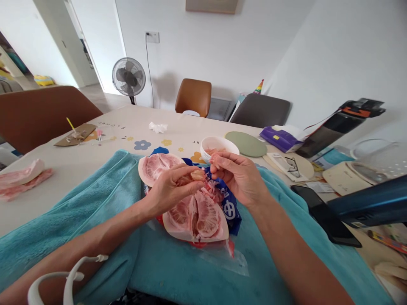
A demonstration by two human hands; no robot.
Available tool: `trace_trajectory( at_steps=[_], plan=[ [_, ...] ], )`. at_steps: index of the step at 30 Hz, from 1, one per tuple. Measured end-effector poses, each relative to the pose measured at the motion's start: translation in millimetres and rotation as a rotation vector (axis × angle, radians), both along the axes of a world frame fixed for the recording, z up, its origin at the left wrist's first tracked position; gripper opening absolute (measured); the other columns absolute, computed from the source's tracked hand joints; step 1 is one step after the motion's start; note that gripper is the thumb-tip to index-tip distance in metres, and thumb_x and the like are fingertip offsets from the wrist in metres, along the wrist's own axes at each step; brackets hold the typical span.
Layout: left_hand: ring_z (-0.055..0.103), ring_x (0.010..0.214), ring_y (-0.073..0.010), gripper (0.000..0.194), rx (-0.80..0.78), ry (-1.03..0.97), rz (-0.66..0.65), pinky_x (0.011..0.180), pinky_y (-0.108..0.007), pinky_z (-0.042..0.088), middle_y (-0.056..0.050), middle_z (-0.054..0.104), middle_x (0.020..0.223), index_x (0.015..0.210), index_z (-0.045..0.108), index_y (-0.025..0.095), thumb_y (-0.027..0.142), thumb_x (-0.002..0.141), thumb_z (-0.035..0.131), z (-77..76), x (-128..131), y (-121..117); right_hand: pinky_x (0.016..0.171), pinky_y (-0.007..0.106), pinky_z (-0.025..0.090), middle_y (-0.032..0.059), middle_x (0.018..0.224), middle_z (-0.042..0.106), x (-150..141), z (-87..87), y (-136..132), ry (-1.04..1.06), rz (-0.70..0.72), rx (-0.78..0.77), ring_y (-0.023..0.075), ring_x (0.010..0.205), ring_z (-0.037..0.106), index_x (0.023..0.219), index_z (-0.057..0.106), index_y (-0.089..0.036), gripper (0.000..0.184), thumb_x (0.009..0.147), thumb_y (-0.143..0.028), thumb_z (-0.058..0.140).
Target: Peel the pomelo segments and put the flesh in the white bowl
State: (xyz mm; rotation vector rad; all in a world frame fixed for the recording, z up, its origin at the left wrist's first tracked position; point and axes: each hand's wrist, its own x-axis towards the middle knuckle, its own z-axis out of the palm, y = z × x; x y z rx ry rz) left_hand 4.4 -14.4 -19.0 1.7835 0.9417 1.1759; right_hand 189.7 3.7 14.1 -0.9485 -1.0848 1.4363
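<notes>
Teal towel (178, 275) under the fruit, over the near part of the table. On it, near cut pomelo half (210, 218): cut face up, central split running roughly near-to-far. Second half (155, 166) behind and to the person's left, also cut face up. White bowl (235, 149) beyond the hands, pink pulp inside.

Left hand (168, 184): thumb and fingers grasping a peeled segment (197, 175) above the halves. Segment's long axis runs roughly sideways, exposed end toward the right hand; hidden end can't be told. Grip should stay light, I'd say, since the flesh looks soft and squeezing could burst it. Best to support it along its length and draw skin off in small, slow pulls.

Right hand (248, 178): thumb and fingertips pinching a small pink piece (216, 159) by the bowl's near rim. Touching the rim? Can't tell. Low and close to the bowl is best, fewer dropped crumbs.
</notes>
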Motion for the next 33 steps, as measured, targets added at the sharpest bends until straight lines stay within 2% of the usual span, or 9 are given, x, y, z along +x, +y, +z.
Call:
trace_trajectory(
  at_steps=[3, 7, 13, 15, 18, 20, 25, 29, 33],
  plan=[
    [0.063, 0.074, -0.014, 0.03, -0.125, -0.125, -0.031, 0.06, -0.022, 0.05, -0.004, 0.07, 0.088, 0.101, 0.071, 0.017, 0.036, 0.078, 0.07, 0.4, 1.3, 2.1, 0.056, 0.02, 0.056, 0.0017, 0.074, 0.066, 0.5, 1.0, 0.6, 0.051, 0.034, -0.058, 0.0097, 0.062, 0.061, 0.075, 0.072, -0.014, 0.017, 0.066, -0.025, 0.081],
    [0.058, 0.064, -0.0102, 0.032, -0.225, -0.178, 0.01, 0.055, -0.02, 0.045, -0.002, 0.068, 0.079, 0.1, 0.067, 0.015, 0.038, 0.078, 0.069, 5.0, 1.7, 2.3, 0.063, 0.02, 0.059, 0.0014, 0.077, 0.065, 0.8, 2.4, -0.4, 0.104, 0.08, -0.082, 0.0107, 0.068, 0.065, 0.076, 0.074, -0.014, 0.015, 0.066, -0.022, 0.081],
    [0.044, 0.046, -0.0068, 0.031, -0.367, -0.239, 0.013, 0.047, -0.02, 0.038, 0.005, 0.049, 0.051, 0.089, 0.064, 0.014, 0.044, 0.088, 0.058, 12.4, -0.8, 5.3, 0.076, 0.025, 0.06, 0.0016, 0.084, 0.068, 6.8, 3.0, 4.3, 0.068, 0.047, -0.022, 0.0135, 0.079, 0.067, 0.079, 0.075, -0.017, 0.015, 0.066, -0.02, 0.081],
    [0.045, 0.046, -0.0071, 0.031, -0.446, -0.278, -0.033, 0.045, -0.02, 0.039, 0.004, 0.05, 0.053, 0.087, 0.064, 0.014, 0.044, 0.09, 0.055, 16.6, -1.4, 11.6, 0.074, 0.024, 0.059, 0.0024, 0.082, 0.069, 13.1, 3.8, 10.9, 0.031, 0.001, 0.016, 0.0134, 0.078, 0.067, 0.082, 0.075, -0.017, 0.018, 0.066, -0.022, 0.082],
    [0.052, 0.051, -0.0078, 0.028, -0.565, -0.336, -0.097, 0.044, -0.021, 0.04, 0.0, 0.063, 0.075, 0.101, 0.064, 0.018, 0.041, 0.087, 0.059, 27.6, -1.2, 28.0, 0.059, 0.021, 0.055, 0.0025, 0.081, 0.069, 24.4, 7.5, 25.1, -0.03, 0.006, 0.084, 0.012, 0.071, 0.065, 0.085, 0.075, -0.017, 0.02, 0.067, -0.024, 0.081],
    [0.052, 0.052, -0.0063, 0.03, -0.539, -0.305, -0.127, 0.046, -0.02, 0.041, -0.001, 0.065, 0.081, 0.107, 0.064, 0.019, 0.039, 0.085, 0.062, 37.4, 1.0, 42.9, 0.052, 0.021, 0.05, 0.0025, 0.078, 0.069, 30.6, 11.6, 35.5, -0.105, 0.014, 0.121, 0.0118, 0.066, 0.063, 0.087, 0.075, -0.017, 0.022, 0.067, -0.026, 0.08],
    [0.035, 0.037, -0.0041, 0.025, -0.356, -0.094, -0.13, 0.036, -0.017, 0.024, 0.01, 0.044, 0.047, 0.095, 0.061, 0.019, 0.032, 0.077, 0.072, 56.7, 21.4, 83.7, 0.051, 0.025, 0.045, -0.0002, 0.068, 0.065, 37.3, 17.4, 57.4, -0.431, -0.114, 0.28, 0.0084, 0.051, 0.053, 0.088, 0.072, -0.015, 0.027, 0.069, -0.033, 0.077],
    [0.037, 0.038, -0.0038, 0.026, -0.321, 0.033, -0.091, 0.033, -0.017, 0.022, 0.009, 0.048, 0.052, 0.089, 0.061, 0.018, 0.034, 0.073, 0.074, 58.6, 46.9, 105.8, 0.055, 0.027, 0.045, -0.0002, 0.075, 0.066, 37.4, 10.7, 69.6, -0.57, -0.174, 0.398, 0.0107, 0.056, 0.055, 0.093, 0.066, -0.017, 0.023, 0.072, -0.027, 0.067],
    [0.04, 0.04, -0.0051, 0.028, -0.269, 0.086, -0.161, 0.032, -0.017, 0.025, 0.007, 0.05, 0.053, 0.09, 0.062, 0.018, 0.04, 0.075, 0.071, 55.2, 61.3, 119.9, 0.056, 0.028, 0.046, 0.0001, 0.076, 0.066, 41.6, 3.2, 76.1, -0.663, -0.228, 0.441, 0.0133, 0.062, 0.059, 0.085, 0.061, -0.02, 0.013, 0.074, -0.026, 0.063]
  ],
)
